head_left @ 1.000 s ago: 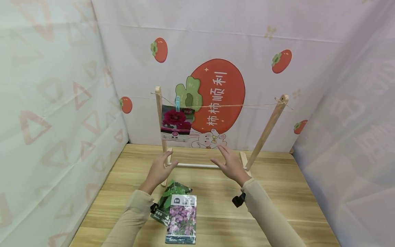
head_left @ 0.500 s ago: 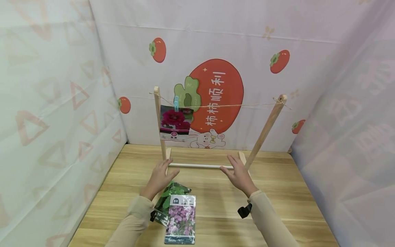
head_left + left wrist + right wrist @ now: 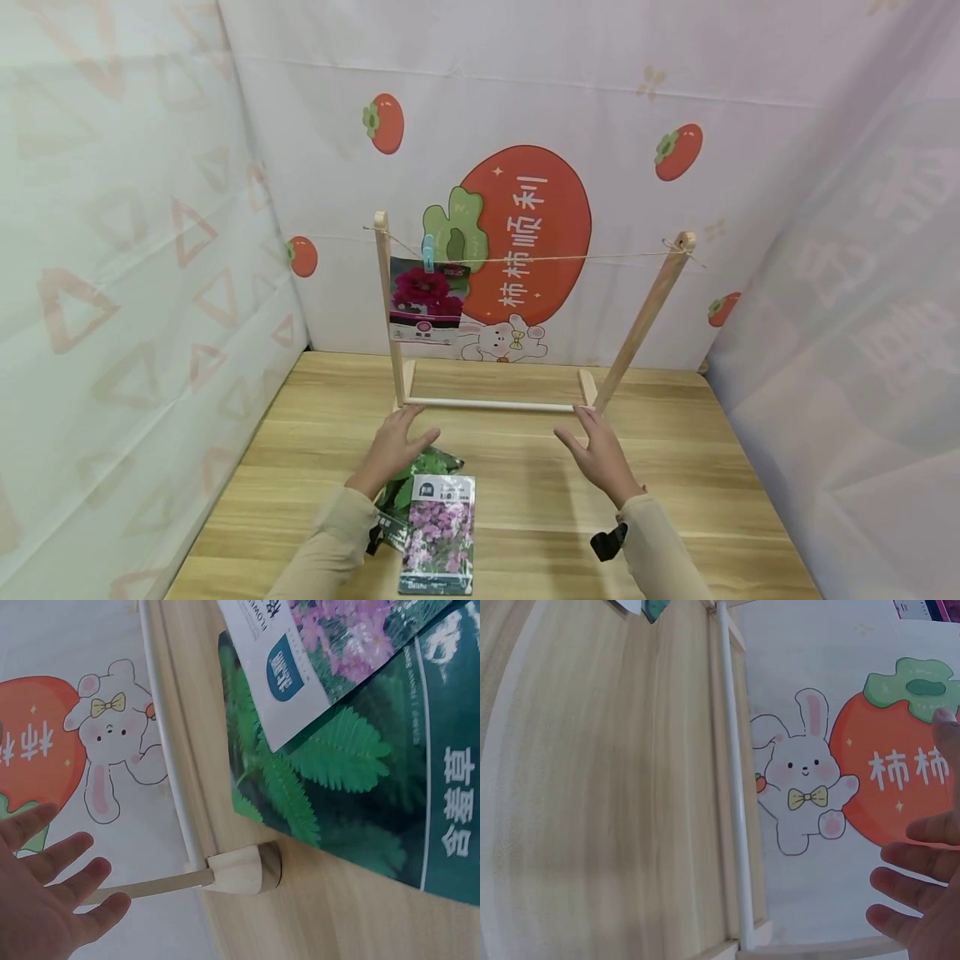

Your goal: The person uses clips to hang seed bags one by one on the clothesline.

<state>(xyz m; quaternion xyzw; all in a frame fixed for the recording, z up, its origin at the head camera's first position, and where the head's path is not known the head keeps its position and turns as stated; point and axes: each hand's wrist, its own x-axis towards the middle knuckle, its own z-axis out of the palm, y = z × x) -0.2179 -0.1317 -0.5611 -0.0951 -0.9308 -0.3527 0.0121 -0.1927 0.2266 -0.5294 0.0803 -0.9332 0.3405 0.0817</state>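
A small wooden drying rack [image 3: 495, 406] stands on the table, with a string [image 3: 570, 256] between its two posts. A blue clip [image 3: 428, 252] pins a red-flower seed packet [image 3: 427, 302] to the string at the left. Two more packets lie in front: a purple-flower one [image 3: 438, 533] on top of a green-leaf one [image 3: 420, 467]. My left hand [image 3: 396, 448] hovers open just above the green packet [image 3: 352, 787], near the rack's left foot [image 3: 244, 871]. My right hand [image 3: 597, 451] is open and empty, in front of the rack's right foot [image 3: 587, 387].
Printed cloth walls [image 3: 525, 167] close in the wooden table [image 3: 697, 500] at the back and on both sides. The rack's white crossbar [image 3: 733, 787] runs low along the table near the back wall. A black strap [image 3: 608, 542] sits on my right wrist.
Both hands have drawn back from the rack toward me and lowered. The right hand moved rightward and down; the left now hangs over the green packet. The packets and rack have not moved.
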